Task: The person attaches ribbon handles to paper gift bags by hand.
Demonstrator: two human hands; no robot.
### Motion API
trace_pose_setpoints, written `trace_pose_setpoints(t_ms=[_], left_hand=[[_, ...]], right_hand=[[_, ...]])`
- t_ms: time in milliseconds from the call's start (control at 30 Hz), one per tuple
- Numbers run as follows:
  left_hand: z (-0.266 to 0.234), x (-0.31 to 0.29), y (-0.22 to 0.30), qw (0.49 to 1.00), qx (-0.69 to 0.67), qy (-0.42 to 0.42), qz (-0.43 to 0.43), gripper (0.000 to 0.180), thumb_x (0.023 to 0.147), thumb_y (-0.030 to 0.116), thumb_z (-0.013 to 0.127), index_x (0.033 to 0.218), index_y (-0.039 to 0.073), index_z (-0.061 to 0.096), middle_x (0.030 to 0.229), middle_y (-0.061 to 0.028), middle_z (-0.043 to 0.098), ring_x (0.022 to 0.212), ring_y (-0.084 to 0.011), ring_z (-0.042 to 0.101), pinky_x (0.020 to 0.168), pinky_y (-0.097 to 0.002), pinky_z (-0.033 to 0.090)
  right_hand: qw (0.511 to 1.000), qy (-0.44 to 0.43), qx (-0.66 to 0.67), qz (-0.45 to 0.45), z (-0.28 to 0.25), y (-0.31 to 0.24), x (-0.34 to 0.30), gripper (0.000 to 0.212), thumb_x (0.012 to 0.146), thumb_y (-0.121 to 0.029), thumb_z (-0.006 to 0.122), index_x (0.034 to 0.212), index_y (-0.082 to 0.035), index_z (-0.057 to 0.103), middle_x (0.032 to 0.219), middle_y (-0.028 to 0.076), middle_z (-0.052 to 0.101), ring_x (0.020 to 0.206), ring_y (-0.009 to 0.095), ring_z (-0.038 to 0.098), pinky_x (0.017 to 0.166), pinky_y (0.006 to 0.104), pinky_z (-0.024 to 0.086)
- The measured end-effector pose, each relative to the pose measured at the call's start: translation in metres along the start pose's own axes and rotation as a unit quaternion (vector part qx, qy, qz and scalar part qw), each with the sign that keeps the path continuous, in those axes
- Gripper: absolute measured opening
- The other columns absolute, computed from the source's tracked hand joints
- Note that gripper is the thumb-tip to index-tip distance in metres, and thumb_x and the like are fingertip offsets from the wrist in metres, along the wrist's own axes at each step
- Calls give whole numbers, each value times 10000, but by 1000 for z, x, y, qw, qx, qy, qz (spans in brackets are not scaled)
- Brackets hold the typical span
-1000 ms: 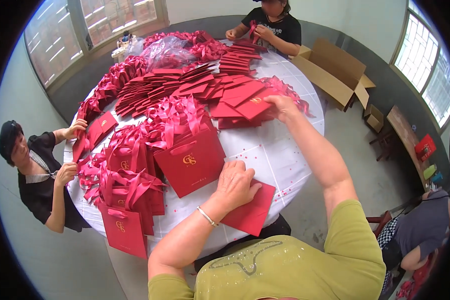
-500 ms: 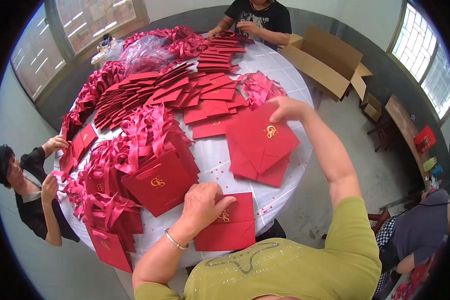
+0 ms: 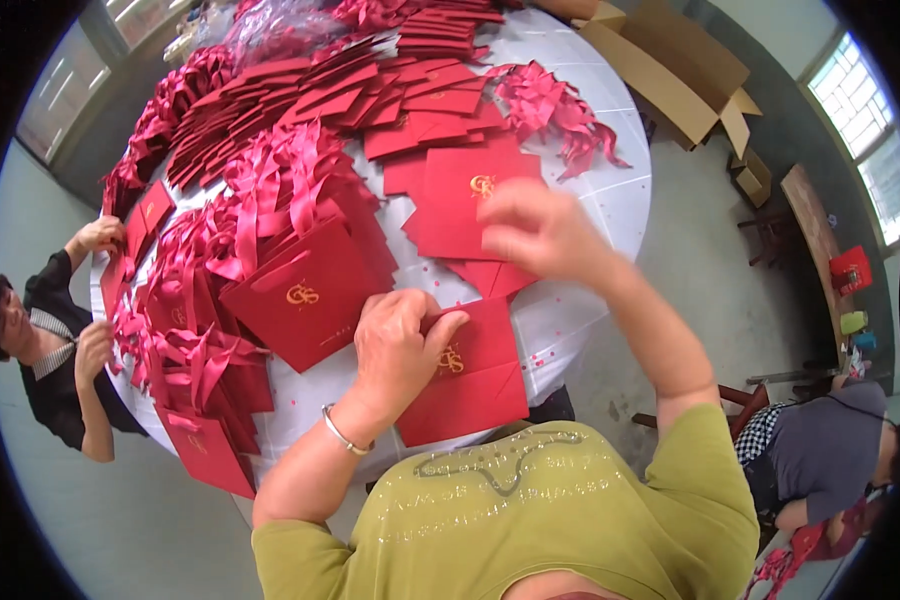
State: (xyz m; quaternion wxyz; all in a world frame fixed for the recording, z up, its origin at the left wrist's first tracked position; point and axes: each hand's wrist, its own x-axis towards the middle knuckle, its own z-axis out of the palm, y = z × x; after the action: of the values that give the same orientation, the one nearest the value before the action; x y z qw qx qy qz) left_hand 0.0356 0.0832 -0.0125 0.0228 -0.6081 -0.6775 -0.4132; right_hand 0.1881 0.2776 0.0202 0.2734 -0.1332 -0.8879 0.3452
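From my station I see ribbon-handled red paper bags [image 3: 295, 310] standing, seemingly finished; the left hand [image 3: 398, 335] curls, thumb over a flat folded bag [image 3: 465, 388], grip hidden; ribbonless flat bags [image 3: 453, 220] look left to do; above them, the right hand [image 3: 542, 235] blurs, fingers' state unclear.

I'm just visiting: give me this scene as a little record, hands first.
Left hand: at flat bag's upper edge; grip unclear
Right hand: blurred, over loose pile of flat bags; contact unclear
Further left: ribboned bags
Table: round, white cloth
Beyond, right: open carton
Company: co-worker at table's left
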Motion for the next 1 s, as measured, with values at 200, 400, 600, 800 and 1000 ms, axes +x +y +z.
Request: trace_pose_setpoints(t_ms=[200, 400, 600, 800, 1000], left_hand=[[-3, -1, 9, 996, 12, 4, 86, 302, 714, 204, 843, 749, 104, 560, 661, -45, 579, 665, -267, 585, 648, -409, 423], [-6, -13, 10, 994, 24, -39, 97, 304, 735, 235, 830, 763, 105, 556, 640, -69, 589, 614, -283, 588, 571, -413, 434], [-14, -10, 10, 987, 25, -156, 22, 285, 802, 257, 800, 801, 69, 586, 600, -120, 610, 544, -328, 618, 521, -428, 484], [-27, 1, 1, 956, -78, -269, -81, 213, 822, 297, 751, 824, 87, 711, 671, -144, 659, 655, -347, 665, 615, -438, 529], [-24, 8, -9, 947, -117, -269, -128, 212, 830, 212, 748, 820, 7, 692, 664, -152, 646, 606, -281, 648, 583, -370, 498]], right_hand=[[996, 21, -72, -57, 40, -42, -75, 335, 732, -135, 841, 1008, -17, 692, 1076, 120, 694, 1012, 273, 667, 865, 371, 536], [981, 141, 92, 94, -3, -7, -60, 88, 803, -41, 753, 879, -17, 714, 902, 89, 712, 829, 205, 685, 736, 323, 542], [938, 191, -288, 27, -56, 114, -33, 156, 764, -134, 784, 913, -115, 741, 992, 59, 684, 972, 262, 630, 878, 401, 502], [944, 99, -309, -56, -57, 131, -11, 107, 744, -99, 780, 838, -98, 729, 1167, 110, 635, 1112, 317, 564, 973, 425, 441], [963, 204, -155, -82, -22, 32, -45, 179, 790, 16, 725, 941, -39, 647, 1028, 119, 680, 986, 307, 636, 874, 399, 494]])
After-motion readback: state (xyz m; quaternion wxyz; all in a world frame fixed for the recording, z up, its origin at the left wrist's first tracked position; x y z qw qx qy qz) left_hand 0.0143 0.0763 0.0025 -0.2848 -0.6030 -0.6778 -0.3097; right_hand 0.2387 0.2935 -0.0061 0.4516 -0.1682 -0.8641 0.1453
